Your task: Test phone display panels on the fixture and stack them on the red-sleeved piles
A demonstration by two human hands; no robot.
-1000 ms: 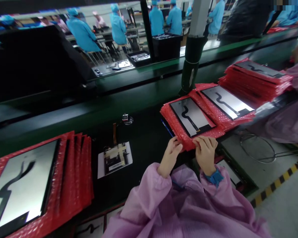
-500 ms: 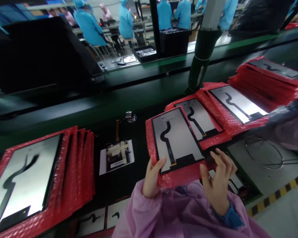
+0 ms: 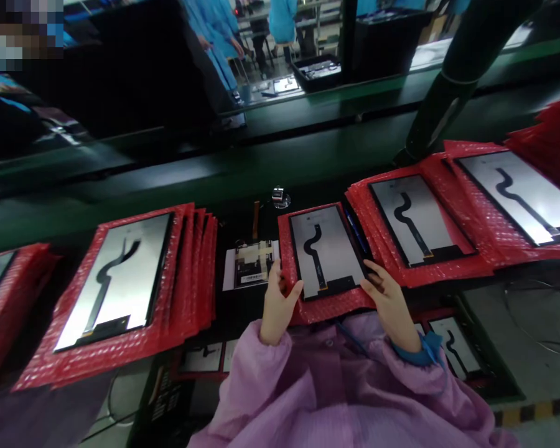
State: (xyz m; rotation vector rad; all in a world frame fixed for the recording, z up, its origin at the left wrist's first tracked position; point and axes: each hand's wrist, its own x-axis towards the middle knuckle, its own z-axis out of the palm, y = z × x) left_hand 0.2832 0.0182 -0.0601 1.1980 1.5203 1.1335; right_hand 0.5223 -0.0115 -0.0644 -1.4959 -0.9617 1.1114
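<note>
A flat display panel (image 3: 339,249) with a curved black ribbon cable lies on a red bubble-wrap sleeve (image 3: 338,309) in front of my body. My left hand (image 3: 279,303) grips the sleeve's left edge, thumb near the panel's lower left corner. At the other side, my right hand (image 3: 392,306) holds the lower right edge, its thumb by the panel's corner and its fingers curled along the side. Just left of the sleeve sits a small circuit part on white paper (image 3: 228,269). Whether the sleeve rests fully on the dark bench is hard to tell.
To the left stands a stack of red sleeves (image 3: 200,267) topped by a panel (image 3: 140,267). More panels on red sleeves (image 3: 424,218) lie at right, with a blue pen (image 3: 356,230) beside them. A green post (image 3: 441,118) rises behind. People in blue work beyond.
My right hand has come from open beside the panel to its right edge. The panel and sleeve now lie lower and straighter before me. The view has swung left.
</note>
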